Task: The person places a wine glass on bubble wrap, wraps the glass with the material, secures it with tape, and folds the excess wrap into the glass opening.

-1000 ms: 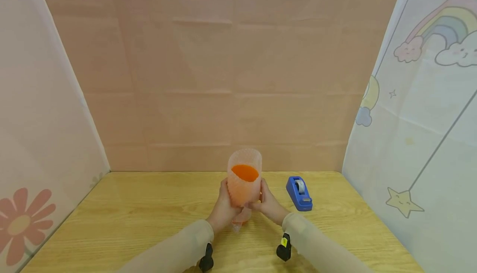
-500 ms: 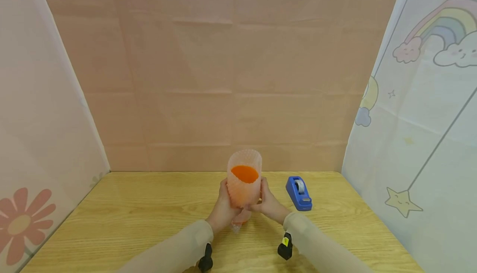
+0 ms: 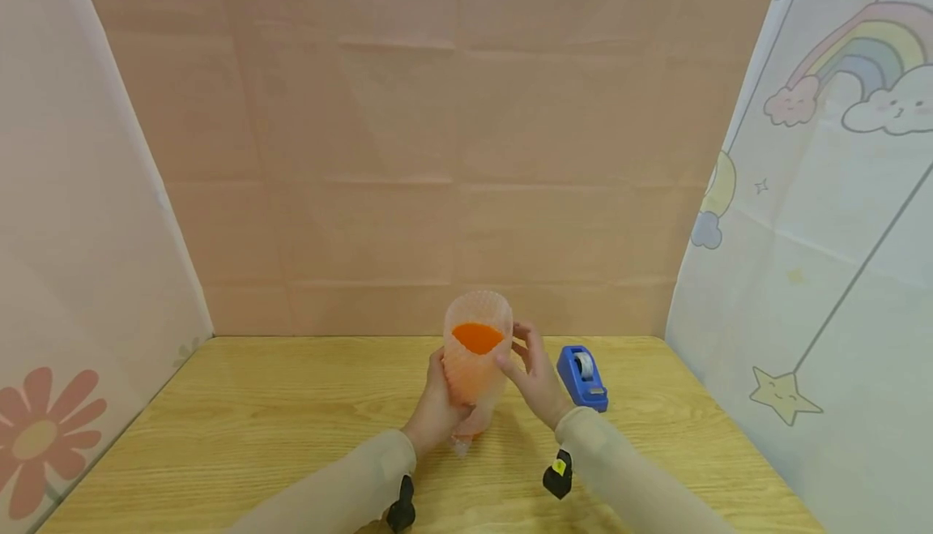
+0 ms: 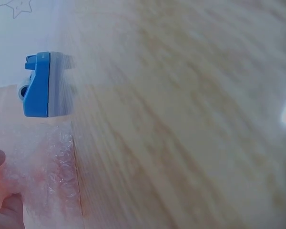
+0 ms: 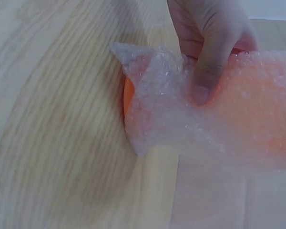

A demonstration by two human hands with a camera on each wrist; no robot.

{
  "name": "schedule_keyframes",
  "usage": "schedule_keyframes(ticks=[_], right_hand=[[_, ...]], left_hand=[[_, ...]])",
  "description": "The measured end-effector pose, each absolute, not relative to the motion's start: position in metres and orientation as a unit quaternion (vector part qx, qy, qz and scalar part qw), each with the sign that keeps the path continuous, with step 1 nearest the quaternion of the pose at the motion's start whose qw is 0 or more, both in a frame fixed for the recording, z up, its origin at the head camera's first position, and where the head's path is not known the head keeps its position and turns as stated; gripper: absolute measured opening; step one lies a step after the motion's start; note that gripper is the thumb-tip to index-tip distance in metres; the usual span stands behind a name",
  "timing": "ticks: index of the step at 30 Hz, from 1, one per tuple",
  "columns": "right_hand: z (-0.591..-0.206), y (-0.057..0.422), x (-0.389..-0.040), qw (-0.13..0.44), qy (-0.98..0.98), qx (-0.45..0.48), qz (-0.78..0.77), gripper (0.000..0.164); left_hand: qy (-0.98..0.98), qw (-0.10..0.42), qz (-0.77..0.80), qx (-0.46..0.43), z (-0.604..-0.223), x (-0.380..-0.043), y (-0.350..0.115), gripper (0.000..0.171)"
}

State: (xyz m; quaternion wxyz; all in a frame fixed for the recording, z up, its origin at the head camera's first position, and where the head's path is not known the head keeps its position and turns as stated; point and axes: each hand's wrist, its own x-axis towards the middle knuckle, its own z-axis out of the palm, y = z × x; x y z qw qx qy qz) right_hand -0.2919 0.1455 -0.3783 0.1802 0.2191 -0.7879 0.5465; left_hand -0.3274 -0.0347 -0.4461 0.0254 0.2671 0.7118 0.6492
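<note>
An orange cup-like vessel [image 3: 477, 339] stands upright, rolled in clear bubble wrap [image 3: 466, 376] that rises above its rim. It narrows low down, and an orange base edge [image 5: 128, 95] shows below the loose wrap on the table. My left hand [image 3: 436, 412] grips the narrow lower part from the left, its thumb pressed on the wrap in the right wrist view. Higher up, my right hand [image 3: 535, 376] touches the wrap's right side with its thumb in front and fingers loosely bent. Its fingertips are partly hidden behind the wrap.
Just right of my right hand, a blue tape dispenser [image 3: 583, 378] with a roll in it stands on the wooden table [image 3: 291, 412]. A pinkish cloth backdrop [image 3: 350, 194] hangs behind, and printed sheets [image 3: 824, 275] flank both sides.
My right hand has left the lower part of the wrapped vessel and moved up along its right side. My left hand and the vessel have stayed in place.
</note>
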Motion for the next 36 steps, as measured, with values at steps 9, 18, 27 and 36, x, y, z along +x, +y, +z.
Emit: schedule_keyframes(ticks=[9, 18, 27, 36], right_hand=[[-0.378, 0.153, -0.304, 0.281, -0.822, 0.276, 0.411, 0.016], [-0.353, 0.158, -0.304, 0.202, -0.886, 0.279, 0.311, 0.018], [-0.321, 0.159, -0.31, 0.087, -0.898, 0.371, 0.223, 0.018], [-0.294, 0.161, -0.311, -0.04, -0.912, 0.389, 0.125, 0.036]], left_hand=[[0.719, 0.011, 0.64, 0.273, -0.45, -0.33, -0.035, 0.097], [0.721, 0.015, 0.641, 0.264, -0.449, -0.329, -0.034, 0.096], [0.726, -0.008, 0.635, 0.265, -0.451, -0.332, -0.035, 0.098], [0.723, -0.005, 0.634, 0.274, -0.452, -0.332, -0.035, 0.1]])
